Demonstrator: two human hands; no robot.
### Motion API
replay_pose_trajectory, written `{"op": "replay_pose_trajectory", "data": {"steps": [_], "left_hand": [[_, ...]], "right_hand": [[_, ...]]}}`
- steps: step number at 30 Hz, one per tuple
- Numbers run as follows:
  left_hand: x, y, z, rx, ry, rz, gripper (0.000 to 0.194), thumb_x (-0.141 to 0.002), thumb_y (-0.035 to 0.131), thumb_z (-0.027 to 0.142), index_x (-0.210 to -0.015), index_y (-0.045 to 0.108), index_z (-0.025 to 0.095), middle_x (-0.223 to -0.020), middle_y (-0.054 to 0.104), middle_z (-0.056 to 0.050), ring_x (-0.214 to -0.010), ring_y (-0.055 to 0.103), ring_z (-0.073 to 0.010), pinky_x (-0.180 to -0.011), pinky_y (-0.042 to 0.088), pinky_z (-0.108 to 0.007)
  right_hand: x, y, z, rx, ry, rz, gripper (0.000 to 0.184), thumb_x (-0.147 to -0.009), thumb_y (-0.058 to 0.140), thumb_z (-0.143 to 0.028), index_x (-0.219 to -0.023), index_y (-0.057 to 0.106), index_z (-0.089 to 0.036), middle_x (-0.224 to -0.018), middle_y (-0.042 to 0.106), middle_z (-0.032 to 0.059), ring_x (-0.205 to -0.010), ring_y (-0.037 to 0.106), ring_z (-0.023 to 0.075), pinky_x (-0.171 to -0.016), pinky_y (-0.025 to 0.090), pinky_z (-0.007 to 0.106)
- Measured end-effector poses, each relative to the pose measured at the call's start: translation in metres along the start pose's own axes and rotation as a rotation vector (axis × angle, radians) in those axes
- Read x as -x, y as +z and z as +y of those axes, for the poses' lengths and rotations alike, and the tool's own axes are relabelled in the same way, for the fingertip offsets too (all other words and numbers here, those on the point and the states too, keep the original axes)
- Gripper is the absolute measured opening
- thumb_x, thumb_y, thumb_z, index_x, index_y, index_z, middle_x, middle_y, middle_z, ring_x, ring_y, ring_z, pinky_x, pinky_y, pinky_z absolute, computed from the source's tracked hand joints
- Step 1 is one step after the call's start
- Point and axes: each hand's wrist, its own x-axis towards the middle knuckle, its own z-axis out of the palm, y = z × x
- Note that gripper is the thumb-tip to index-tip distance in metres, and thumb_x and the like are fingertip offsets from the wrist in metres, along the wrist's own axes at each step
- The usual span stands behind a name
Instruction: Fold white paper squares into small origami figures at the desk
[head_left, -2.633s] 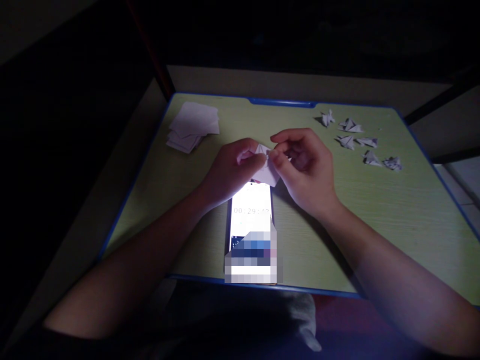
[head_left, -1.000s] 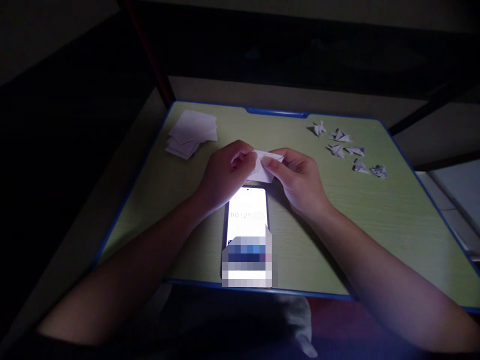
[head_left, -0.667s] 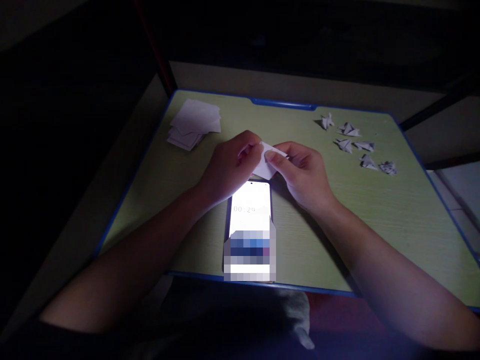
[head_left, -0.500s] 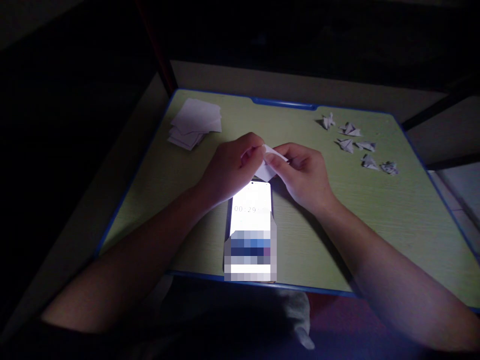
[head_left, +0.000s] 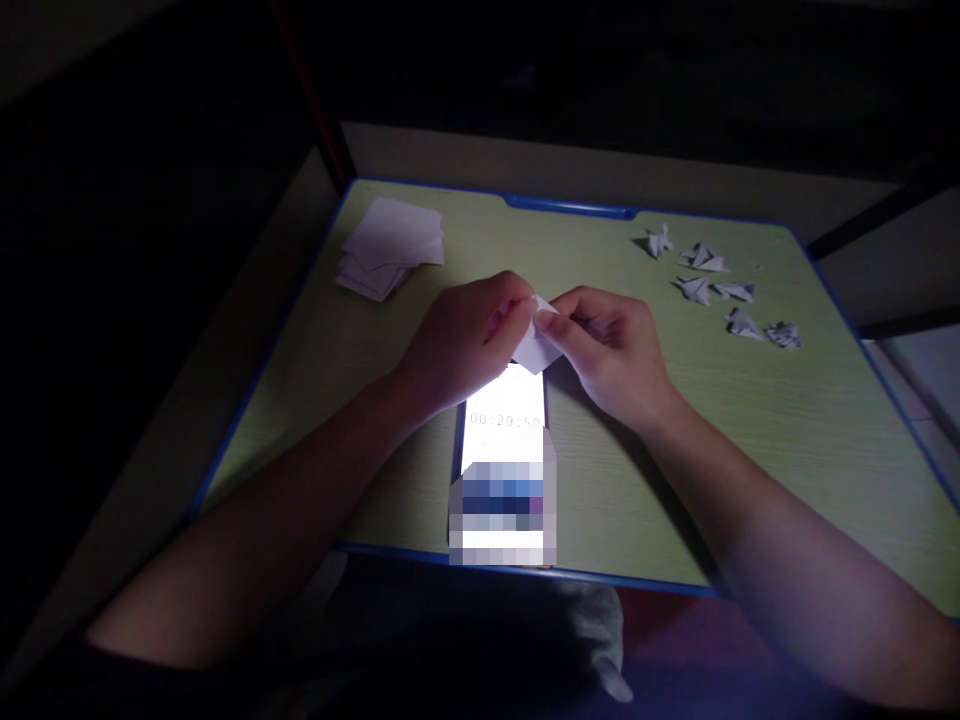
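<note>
Two hands meet over the middle of the tabletop (head_left: 750,430), and we see them pinching one small piece of white paper (head_left: 537,345) between them. Our left hand (head_left: 465,340) is curled with its fingertips closed on the paper's upper left edge; our right hand (head_left: 611,345) is likewise curled, thumb and forefinger closed on the upper right edge. The paper is partly folded and hangs just above the top end of a phone (head_left: 501,440), which lies flat on the tabletop with its screen lit. We cannot tell whether the paper's lower corner touches the phone.

Toward the far left corner of the tabletop sits a loose stack of white paper squares (head_left: 390,248), well apart from our hands. Toward the far right lies a scatter of small folded paper figures (head_left: 720,290), six as far as we can count. A blue rim runs round the green tabletop. All beyond it is dark.
</note>
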Motion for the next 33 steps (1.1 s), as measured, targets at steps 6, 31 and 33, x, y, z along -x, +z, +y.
{"op": "replay_pose_trajectory", "data": {"steps": [6, 31, 33], "left_hand": [[0.001, 0.0, 0.004, 0.052, -0.03, 0.013, 0.011, -0.089, 0.052, 0.018, -0.079, 0.055, 0.019, -0.067, 0.058, 0.003, -0.059, 0.053, -0.0086, -0.057, 0.04, -0.023], [-0.006, 0.001, 0.01, 0.361, -0.211, 0.034, 0.017, -0.082, 0.056, 0.013, -0.066, 0.052, 0.018, -0.065, 0.06, 0.003, -0.06, 0.056, -0.0076, -0.054, 0.044, -0.019], [-0.005, 0.001, 0.01, 0.379, -0.209, 0.026, 0.016, -0.08, 0.057, 0.012, -0.066, 0.053, 0.017, -0.063, 0.059, 0.003, -0.059, 0.054, -0.0074, -0.053, 0.043, -0.019]], "right_hand": [[0.001, 0.001, -0.001, -0.02, -0.032, 0.006, 0.041, -0.076, 0.073, -0.056, -0.063, 0.059, -0.02, -0.054, 0.053, -0.0028, -0.049, 0.041, 0.0094, -0.044, 0.028, 0.026], [0.002, 0.0, -0.007, -0.102, -0.046, -0.076, 0.044, -0.076, 0.072, -0.06, -0.061, 0.058, -0.021, -0.052, 0.047, -0.0037, -0.048, 0.039, 0.0085, -0.043, 0.026, 0.026], [0.003, 0.0, -0.007, -0.109, -0.032, -0.09, 0.043, -0.076, 0.073, -0.058, -0.06, 0.057, -0.021, -0.052, 0.047, -0.004, -0.048, 0.039, 0.0087, -0.044, 0.027, 0.026]]}}
